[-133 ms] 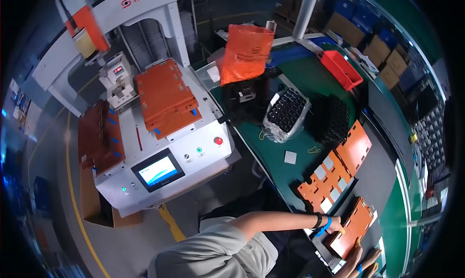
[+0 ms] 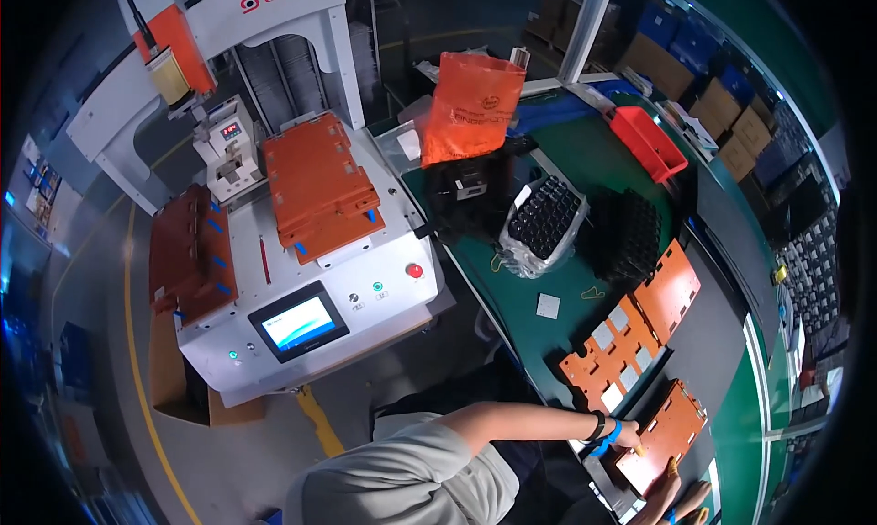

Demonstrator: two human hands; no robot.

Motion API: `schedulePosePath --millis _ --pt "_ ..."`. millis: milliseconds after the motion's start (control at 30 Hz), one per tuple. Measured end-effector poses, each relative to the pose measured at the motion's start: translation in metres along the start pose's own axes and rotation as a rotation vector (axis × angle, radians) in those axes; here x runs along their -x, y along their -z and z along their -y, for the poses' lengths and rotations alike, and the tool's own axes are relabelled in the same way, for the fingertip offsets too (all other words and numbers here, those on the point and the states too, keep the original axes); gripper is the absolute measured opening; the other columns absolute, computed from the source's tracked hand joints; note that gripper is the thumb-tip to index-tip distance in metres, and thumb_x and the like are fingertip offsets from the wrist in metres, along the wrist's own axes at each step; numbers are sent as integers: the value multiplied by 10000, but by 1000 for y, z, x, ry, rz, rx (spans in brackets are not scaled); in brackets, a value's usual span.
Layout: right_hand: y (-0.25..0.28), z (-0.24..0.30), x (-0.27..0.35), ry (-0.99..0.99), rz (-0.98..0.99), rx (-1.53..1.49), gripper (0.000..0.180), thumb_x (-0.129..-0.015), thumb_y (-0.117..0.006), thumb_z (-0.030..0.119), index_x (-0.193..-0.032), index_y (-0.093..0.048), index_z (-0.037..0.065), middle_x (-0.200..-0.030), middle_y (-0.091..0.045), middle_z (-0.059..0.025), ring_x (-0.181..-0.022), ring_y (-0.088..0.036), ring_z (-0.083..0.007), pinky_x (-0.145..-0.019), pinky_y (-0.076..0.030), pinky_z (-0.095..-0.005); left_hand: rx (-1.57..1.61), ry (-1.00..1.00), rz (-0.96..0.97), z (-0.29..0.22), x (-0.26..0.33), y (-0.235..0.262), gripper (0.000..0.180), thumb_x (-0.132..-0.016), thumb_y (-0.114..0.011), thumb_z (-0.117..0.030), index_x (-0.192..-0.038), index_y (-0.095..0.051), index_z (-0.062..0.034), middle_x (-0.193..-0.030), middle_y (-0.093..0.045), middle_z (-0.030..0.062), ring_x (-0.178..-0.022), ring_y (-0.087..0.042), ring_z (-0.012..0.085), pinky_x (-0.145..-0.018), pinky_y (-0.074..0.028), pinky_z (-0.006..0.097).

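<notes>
Barely shifted since a moment ago, the left hand [image 2: 628,435] and right hand [image 2: 666,487] touch an orange panel [image 2: 667,431] by the near edge of the green bench [image 2: 521,296]; whether either grips, I can't tell. Leftward stands a white machine [image 2: 384,258].

Orange panel, right between my hands!

And here it is, a flat, oblong orange panel [image 2: 674,424], lying slantwise on the dark mat [image 2: 731,379], its longer part stretching away beyond my fingers and a little to the right. My left hand [image 2: 628,436] is on its left edge, my right hand [image 2: 665,488] meets the opposite edge, both toward the near end. Look at that sheen, bright across the face between my fingertips! Small pale bits and notches dot the border past my grip; too small to make out.
</notes>
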State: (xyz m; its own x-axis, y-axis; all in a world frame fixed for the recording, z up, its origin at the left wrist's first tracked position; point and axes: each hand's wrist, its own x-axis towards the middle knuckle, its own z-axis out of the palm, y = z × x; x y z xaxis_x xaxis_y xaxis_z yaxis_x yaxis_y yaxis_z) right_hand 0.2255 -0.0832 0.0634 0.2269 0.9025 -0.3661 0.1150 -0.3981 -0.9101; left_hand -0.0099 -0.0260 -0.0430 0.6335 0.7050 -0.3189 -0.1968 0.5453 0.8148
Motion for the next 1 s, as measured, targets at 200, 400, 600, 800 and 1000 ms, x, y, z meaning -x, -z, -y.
schedulePosePath --millis 200,400,600,800,1000 --pt "-13 58 3 132 18 -209 732 -888 -663 478 -1381 -452 -20 -1350 -536 -187 -1223 -531 -320 -1034 -433 -496 -260 -399 -216 -13 -24 -13 1002 -773 -809 -271 -1448 -193 141 -1446 -369 310 -1370 -366 349 -1128 -317 376" --pt "-54 82 30 219 24 -441 807 -866 -683 512 -1425 -409 -1 -1423 -468 -181 -1295 -457 -323 -1085 -365 -510 -79 -571 -108 -107 83 -15 918 -874 -720 -222 -1513 -144 95 -1402 -453 256 -1278 -449 253 -1079 -355 332" --pt "-147 119 46 263 171 -633 886 -843 -704 547 -1469 -366 19 -1495 -400 -176 -1366 -382 -326 -1136 -297 -525 42 -809 -245 -133 158 26 685 -924 -707 -294 -1424 -360 19 -1291 -503 156 -1151 -511 246 -984 -406 341" --pt "-229 132 101 278 263 -821 954 -824 -721 576 -1506 -330 35 -1556 -343 -172 -1426 -320 -329 -1179 -240 -537 348 -782 -258 -148 289 69 662 -925 -701 -164 -1456 -334 -16 -1305 -482 74 -1125 -505 137 -994 -438 287" --pt "-391 95 136 244 853 -885 830 -870 -655 549 -1511 -342 125 -1536 -364 -114 -1375 -401 -308 -1127 -339 -534 338 -996 -705 -151 412 110 581 -943 -673 -84 -1426 -351 -60 -1106 -616 15 -953 -575 67 -905 -492 266"
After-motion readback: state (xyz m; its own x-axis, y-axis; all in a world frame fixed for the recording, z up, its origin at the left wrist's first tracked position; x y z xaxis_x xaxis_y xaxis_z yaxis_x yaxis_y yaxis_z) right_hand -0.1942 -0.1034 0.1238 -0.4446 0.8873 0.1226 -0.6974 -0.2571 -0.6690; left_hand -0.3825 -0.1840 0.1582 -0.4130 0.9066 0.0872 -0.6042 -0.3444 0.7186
